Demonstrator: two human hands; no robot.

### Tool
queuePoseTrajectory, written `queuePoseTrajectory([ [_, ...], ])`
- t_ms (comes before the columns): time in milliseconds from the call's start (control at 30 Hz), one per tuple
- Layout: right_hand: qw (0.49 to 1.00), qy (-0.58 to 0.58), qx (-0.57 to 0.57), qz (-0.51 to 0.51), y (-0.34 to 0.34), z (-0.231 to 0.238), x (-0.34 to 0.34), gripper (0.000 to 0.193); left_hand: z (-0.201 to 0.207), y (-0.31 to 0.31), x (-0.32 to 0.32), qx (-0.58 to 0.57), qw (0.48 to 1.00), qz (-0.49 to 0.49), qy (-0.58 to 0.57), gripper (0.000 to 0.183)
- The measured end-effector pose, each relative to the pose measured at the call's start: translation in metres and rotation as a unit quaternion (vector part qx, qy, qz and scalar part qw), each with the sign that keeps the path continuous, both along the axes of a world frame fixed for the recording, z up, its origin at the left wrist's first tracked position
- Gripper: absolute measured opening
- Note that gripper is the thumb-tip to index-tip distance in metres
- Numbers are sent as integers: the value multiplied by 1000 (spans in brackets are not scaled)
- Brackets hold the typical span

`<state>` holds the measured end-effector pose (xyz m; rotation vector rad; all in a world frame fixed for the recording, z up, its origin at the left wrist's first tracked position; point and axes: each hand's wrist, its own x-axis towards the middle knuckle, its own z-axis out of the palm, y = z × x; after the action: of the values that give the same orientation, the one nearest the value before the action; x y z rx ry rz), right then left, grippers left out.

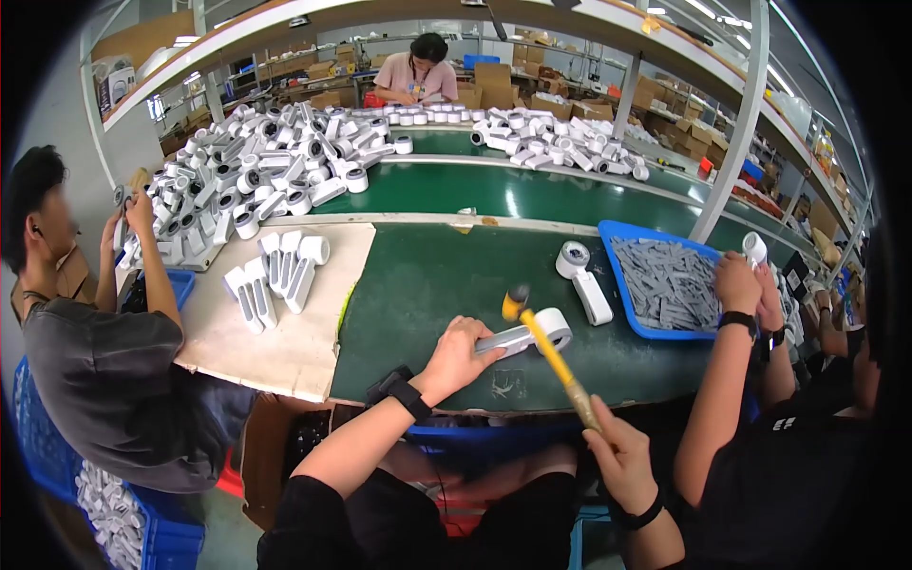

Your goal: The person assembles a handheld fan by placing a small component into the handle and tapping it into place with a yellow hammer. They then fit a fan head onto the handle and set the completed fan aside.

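My left hand [460, 359] is closed around the handle of a white handheld device [553, 330] with a round, ring-like head and a grey strip along its handle. It lies low over the green table, head pointing right. In my right hand [622, 458] is a mallet [556, 366] with a yellow shaft and a black-and-yellow head. The mallet's head is above the device near where handle meets ring; whether they touch I cannot tell. A second white device [593, 296] lies farther right on the table.
A blue tray [655, 332] of grey strips stands at the right, beside a co-worker's hands [746, 285]. Several devices [275, 280] rest on cardboard [323, 356] at left, near another person. Behind are a green conveyor [427, 195] and a large heap of devices [275, 157].
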<state>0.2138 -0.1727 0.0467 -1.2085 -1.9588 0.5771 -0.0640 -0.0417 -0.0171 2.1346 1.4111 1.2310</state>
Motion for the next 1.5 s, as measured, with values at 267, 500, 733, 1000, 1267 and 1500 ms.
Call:
queuePoseTrajectory([
  [267, 998, -70, 2, 1, -5, -11, 6, 44, -3, 3, -1, 7, 999, -13, -29, 22],
  [500, 998, -59, 11, 23, -2, -23, 2, 44, -1, 1, -1, -3, 1000, -12, -25, 23],
  [733, 999, -39, 10, 13, -4, -27, -2, 43, -5, -4, -4, 1, 1000, -8, -6, 29],
  [1000, 1000, 16, -11, 12, -8, -22, -4, 44, -8, -16, -29, -84, 996, 20, -21, 30],
  [1267, 999, -14, -1, 33, -9, -9, -15, 43, -12, -13, -30, -96, 995, 32, -16, 29],
  [1500, 997, -43, 26, 61, -11, 0, -17, 46, -15, -15, -28, -98, 994, 33, -37, 29],
])
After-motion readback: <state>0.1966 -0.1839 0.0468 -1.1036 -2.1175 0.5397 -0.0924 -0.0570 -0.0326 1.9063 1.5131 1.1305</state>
